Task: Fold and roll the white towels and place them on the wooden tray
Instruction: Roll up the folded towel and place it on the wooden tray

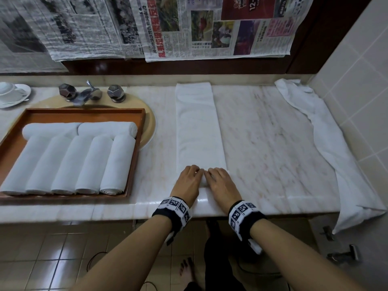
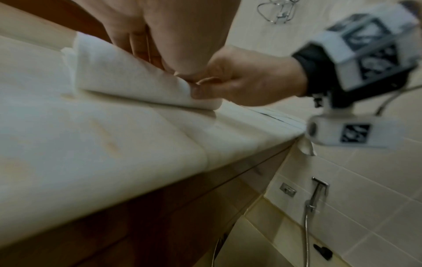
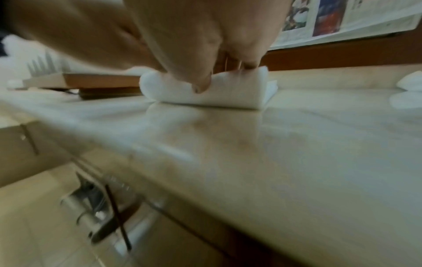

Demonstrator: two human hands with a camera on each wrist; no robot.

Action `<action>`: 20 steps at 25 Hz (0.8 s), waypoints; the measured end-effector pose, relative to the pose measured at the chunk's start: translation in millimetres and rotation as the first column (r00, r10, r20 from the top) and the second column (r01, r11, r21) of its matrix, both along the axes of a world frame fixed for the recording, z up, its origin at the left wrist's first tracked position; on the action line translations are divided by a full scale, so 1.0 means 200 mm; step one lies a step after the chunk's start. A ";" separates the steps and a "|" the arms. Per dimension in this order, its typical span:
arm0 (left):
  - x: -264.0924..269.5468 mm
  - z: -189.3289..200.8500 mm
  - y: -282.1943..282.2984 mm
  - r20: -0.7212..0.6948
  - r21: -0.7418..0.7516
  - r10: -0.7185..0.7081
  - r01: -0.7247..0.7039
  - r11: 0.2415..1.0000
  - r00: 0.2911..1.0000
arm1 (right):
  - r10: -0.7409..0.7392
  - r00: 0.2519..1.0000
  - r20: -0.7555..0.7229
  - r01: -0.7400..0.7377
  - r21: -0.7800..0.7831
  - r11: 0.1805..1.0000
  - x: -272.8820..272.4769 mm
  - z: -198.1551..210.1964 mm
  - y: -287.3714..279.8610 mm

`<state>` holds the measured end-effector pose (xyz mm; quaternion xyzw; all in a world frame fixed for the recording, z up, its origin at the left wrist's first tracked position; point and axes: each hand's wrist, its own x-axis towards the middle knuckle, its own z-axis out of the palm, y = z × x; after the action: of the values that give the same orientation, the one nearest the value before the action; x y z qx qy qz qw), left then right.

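Observation:
A long folded white towel (image 1: pixel 199 127) lies as a strip on the marble counter (image 1: pixel 273 143), running away from me. Its near end is rolled up into a small roll (image 2: pixel 128 77) (image 3: pixel 228 95). My left hand (image 1: pixel 190 179) (image 2: pixel 164 45) and right hand (image 1: pixel 220 181) (image 3: pixel 198 59) sit side by side on that roll, fingers curled over it and thumbs pressed against its near side. The wooden tray (image 1: pixel 138 116) stands to the left and holds several rolled white towels (image 1: pixel 84 162). A loose, crumpled white towel (image 1: pixel 327 143) lies along the counter's right side.
The tray partly covers a sink with a metal faucet (image 1: pixel 84 94). A cup and saucer (image 1: pixel 10 93) stand at the far left. Newspapers (image 1: pixel 189 28) hang on the back wall. A tiled wall (image 1: pixel 357 80) bounds the right. The counter's front edge (image 1: pixel 126 208) is just below my wrists.

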<state>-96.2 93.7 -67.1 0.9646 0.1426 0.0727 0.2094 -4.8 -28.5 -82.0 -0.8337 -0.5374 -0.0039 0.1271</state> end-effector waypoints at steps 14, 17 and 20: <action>-0.01 -0.04 0.02 -0.070 -0.030 -0.056 0.054 0.998 0.996 | -0.030 0.999 -0.026 0.030 0.001 1.000 -0.04 0.02 -0.01; 0.02 -0.01 0.02 -0.117 -0.016 -0.022 0.020 1.000 0.993 | -0.070 0.988 -0.135 0.062 -0.067 0.996 -0.01 0.05 0.02; -0.07 -0.03 -0.03 0.028 -0.008 0.020 -0.019 1.000 0.999 | -0.069 0.977 -0.199 0.023 -0.223 0.975 0.02 0.11 0.05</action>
<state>-109.2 87.1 -73.7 0.9612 0.1493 0.0878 0.2145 -0.4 -17.7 -60.8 -0.8509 -0.4988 0.1387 0.0891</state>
